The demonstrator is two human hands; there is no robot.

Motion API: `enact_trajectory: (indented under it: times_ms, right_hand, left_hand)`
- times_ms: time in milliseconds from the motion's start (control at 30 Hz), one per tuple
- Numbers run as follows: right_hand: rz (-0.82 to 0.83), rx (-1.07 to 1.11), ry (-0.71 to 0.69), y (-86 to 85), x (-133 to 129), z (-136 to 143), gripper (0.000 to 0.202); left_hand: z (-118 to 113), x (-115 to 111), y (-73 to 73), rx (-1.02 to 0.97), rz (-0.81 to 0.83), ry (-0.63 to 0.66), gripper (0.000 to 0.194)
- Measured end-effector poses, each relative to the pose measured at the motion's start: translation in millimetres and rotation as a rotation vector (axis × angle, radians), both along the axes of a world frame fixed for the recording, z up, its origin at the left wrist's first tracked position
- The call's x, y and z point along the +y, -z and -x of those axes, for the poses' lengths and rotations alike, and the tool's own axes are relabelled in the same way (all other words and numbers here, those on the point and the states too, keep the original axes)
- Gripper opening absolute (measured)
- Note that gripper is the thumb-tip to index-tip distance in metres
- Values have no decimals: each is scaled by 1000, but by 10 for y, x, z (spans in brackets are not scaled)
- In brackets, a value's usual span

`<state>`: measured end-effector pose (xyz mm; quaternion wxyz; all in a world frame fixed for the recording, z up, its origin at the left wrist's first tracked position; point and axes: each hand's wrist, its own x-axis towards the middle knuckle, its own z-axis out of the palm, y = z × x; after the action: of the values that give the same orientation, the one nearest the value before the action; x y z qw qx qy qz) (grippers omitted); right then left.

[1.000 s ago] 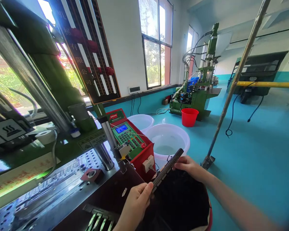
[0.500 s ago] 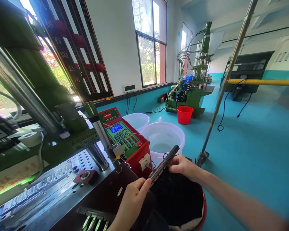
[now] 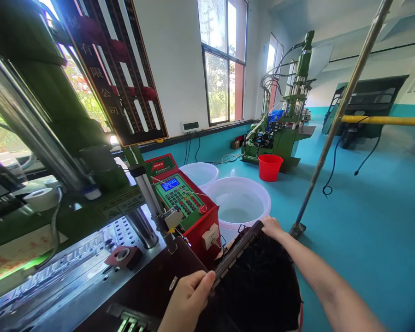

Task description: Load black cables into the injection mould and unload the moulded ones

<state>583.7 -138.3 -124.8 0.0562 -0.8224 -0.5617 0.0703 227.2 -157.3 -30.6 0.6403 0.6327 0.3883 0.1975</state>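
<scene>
My left hand (image 3: 190, 297) is closed round the near end of a long dark notched bar (image 3: 237, 253), thumb on top. The bar slants up and away to the right. At its far end is my right hand (image 3: 272, 227), its fingers curled against the tip and partly hidden. Below the bar stands a round container (image 3: 300, 318) with a pale and reddish rim, largely filled by a black mass (image 3: 263, 286) whose details are too dark to make out. Left of my left hand, a dark holder with shiny metal pins (image 3: 133, 323) lies on the machine's brown surface.
A green press with a metal bed (image 3: 90, 286) fills the left. Beside it stands a red control box (image 3: 197, 216) with a keypad. Beyond are white tubs (image 3: 242, 198), a red bucket (image 3: 269, 167) and another green machine (image 3: 283, 138). A slanted metal pole (image 3: 332, 133) rises on the right.
My right hand has slid forward from the bar's side to its far end. The bar sits slightly lower, still in my left hand. The camera view has shifted a little.
</scene>
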Motion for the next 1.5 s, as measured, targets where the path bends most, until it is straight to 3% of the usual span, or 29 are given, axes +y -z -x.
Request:
enact_trajectory:
  times_ms: [133, 233, 300, 433, 533, 567, 633, 700, 867, 1033, 1200, 1333, 1400, 1500]
  right_hand:
    - [124, 5, 41, 166, 30, -38, 17]
    - [168, 23, 63, 71, 1, -110, 13]
    - [138, 41, 72, -106, -55, -150, 8]
    - [-2, 146, 7, -632, -314, -8, 26]
    - [-75, 420, -170, -1013, -629, 408, 26]
    - [-99, 638, -255, -1112, -737, 591, 24]
    - [-150, 973, -351, -1254, -918, 968, 23]
    - [-194, 1113, -374, -1325, -1029, 1290, 22]
    - [-300, 1238, -202, -1305, -1046, 1655, 16]
    - [-319, 1384, -116, -1240, -972, 1691, 20]
    - [-297, 1452, -124, -1196, -895, 1647, 24]
    - [-174, 1072, -120, -1125, -819, 1464, 17]
    - [-86, 839, -86, -1054, -762, 1280, 10]
    - [-73, 655, 3, -901, -643, 920, 4]
  left_hand:
    - [64, -38, -51, 45, -10, 3, 55]
    - [87, -68, -105, 68, -9, -8, 56]
    - [87, -88, -137, 84, -2, -9, 56]
    - [52, -132, -165, 42, 65, -27, 57]
    - [-13, -165, -132, -38, 80, -51, 59]
    - [-39, -174, -111, -64, 82, -65, 59]
    - [-84, -191, -63, -110, 92, -89, 60]
    - [-108, -204, -20, -122, 81, -90, 60]
    - [-83, -238, -33, -5, -87, -45, 53]
    - [-91, -266, -195, 197, -343, -18, 50]
    - [-169, -254, -281, 335, -524, 45, 47]
    - [-232, -165, -298, 339, -565, 51, 45]
    - [-232, -91, -297, 349, -600, 40, 45]
    - [-196, 4, -245, 358, -581, 24, 46]
